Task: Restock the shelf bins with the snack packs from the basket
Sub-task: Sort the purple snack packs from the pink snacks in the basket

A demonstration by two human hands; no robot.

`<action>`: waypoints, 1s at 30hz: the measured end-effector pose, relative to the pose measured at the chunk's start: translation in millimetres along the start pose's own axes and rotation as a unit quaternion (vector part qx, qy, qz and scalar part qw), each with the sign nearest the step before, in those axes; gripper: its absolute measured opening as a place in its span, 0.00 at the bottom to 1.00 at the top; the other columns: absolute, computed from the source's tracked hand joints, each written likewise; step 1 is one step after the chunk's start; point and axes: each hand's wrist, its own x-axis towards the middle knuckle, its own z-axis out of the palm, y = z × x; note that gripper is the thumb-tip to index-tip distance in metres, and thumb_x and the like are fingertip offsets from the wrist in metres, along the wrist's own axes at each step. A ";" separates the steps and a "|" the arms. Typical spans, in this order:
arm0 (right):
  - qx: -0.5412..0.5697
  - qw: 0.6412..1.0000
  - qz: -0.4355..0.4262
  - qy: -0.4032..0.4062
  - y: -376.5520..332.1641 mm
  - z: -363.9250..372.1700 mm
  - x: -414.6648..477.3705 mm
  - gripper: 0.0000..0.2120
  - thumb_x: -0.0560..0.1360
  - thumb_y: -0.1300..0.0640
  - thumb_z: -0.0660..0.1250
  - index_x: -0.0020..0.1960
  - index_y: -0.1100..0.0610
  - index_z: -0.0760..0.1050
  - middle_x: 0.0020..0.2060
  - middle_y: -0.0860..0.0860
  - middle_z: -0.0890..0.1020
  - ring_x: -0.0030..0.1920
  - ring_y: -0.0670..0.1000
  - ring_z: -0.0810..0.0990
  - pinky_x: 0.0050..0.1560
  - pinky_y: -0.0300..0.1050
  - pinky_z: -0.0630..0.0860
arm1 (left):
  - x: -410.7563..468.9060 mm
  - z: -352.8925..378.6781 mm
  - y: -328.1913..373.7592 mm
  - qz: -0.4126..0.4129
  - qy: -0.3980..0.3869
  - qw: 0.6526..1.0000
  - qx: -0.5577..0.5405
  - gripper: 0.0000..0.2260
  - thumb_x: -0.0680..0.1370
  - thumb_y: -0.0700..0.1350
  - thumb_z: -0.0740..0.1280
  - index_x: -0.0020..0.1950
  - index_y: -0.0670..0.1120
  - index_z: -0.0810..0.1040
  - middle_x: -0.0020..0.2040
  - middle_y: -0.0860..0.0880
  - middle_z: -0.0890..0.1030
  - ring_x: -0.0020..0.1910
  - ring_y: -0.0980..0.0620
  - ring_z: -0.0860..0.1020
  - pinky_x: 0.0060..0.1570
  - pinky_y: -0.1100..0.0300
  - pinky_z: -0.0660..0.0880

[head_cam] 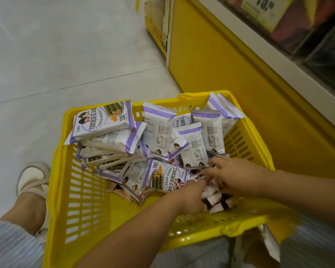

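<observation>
At far left, a foot in a pale strapped sandal (pixel 33 178) stands on smooth grey floor tiles (pixel 66 55). Beside it sits a bright yellow plastic basket (pixel 81 190), rectangular, with slotted walls. Inside it lie the snack packs (pixel 103 122): glossy, flat, pillow-shaped pouches, white with purple bands, some showing green rolled sticks and cartoon faces, heaped loosely at all angles. Toward the basket's near right corner lie smaller dark-and-white packs (pixel 215 202). The left hand (pixel 190 196) reaches in among these, its fingertips buried, so its grip cannot be told. Just beside it, the right hand (pixel 234 175) spreads its fingers over the same pile; motion blur hides whether they pinch anything. Further right rises a smooth yellow shelf base (pixel 220 64), topped by clear shelf bins (pixel 317 35) of dark packets.
</observation>
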 end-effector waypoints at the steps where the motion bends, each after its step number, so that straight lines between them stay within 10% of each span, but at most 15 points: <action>1: 0.000 0.999 -0.020 -0.027 1.4 1.9 0.3 0.31 0.76 0.50 0.65 0.75 0.44 0.56 0.71 0.51 0.63 0.68 0.53 0.66 0.64 0.50 0.70 | 0.4 -1.0 -1.3 0.008 -0.008 1.000 -0.014 0.35 0.77 0.41 0.67 0.78 0.50 0.51 0.71 0.41 0.68 0.66 0.40 0.71 0.61 0.51 0.71; 7: -0.042 0.993 -0.042 -0.102 5.1 20.3 -1.6 0.30 0.77 0.37 0.57 0.76 0.44 0.55 0.74 0.50 0.62 0.75 0.53 0.55 0.73 0.55 0.54 | -25.6 -19.2 -16.3 -0.003 -0.064 0.996 -0.063 0.26 0.79 0.41 0.64 0.75 0.53 0.62 0.67 0.46 0.75 0.60 0.47 0.75 0.59 0.53 0.73; 12: -0.093 0.992 -0.050 -0.067 -10.2 2.8 15.3 0.31 0.74 0.30 0.52 0.67 0.48 0.72 0.65 0.52 0.72 0.65 0.53 0.67 0.68 0.55 0.60 | -68.9 -39.9 -78.0 -0.172 -0.159 0.961 0.147 0.14 0.81 0.43 0.58 0.63 0.40 0.74 0.57 0.40 0.77 0.42 0.51 0.72 0.45 0.54 0.71; 18: -0.020 0.985 -0.163 0.058 -46.2 2.1 44.2 0.21 0.76 0.40 0.58 0.63 0.50 0.74 0.56 0.50 0.76 0.56 0.51 0.72 0.59 0.50 0.68 | -79.5 -39.7 -130.7 -0.294 -0.080 0.929 0.212 0.19 0.83 0.40 0.56 0.74 0.39 0.61 0.72 0.40 0.66 0.68 0.43 0.68 0.68 0.52 0.66; 26: 0.126 0.972 -0.186 -0.073 -102.0 18.9 94.3 0.23 0.79 0.57 0.62 0.73 0.55 0.65 0.72 0.53 0.66 0.66 0.56 0.71 0.64 0.53 0.72 | -71.1 -26.0 -143.1 -0.331 -0.016 0.930 0.157 0.32 0.82 0.45 0.58 0.78 0.39 0.41 0.77 0.36 0.43 0.76 0.36 0.45 0.73 0.48 0.51; 30: 0.105 0.980 -0.152 -0.067 -110.4 30.8 93.0 0.24 0.78 0.57 0.62 0.73 0.55 0.62 0.76 0.52 0.54 0.64 0.57 0.72 0.60 0.53 0.76 | -67.9 -23.2 -147.6 -0.358 -0.017 0.928 0.105 0.37 0.81 0.47 0.62 0.78 0.41 0.38 0.76 0.34 0.38 0.76 0.38 0.52 0.72 0.51 0.59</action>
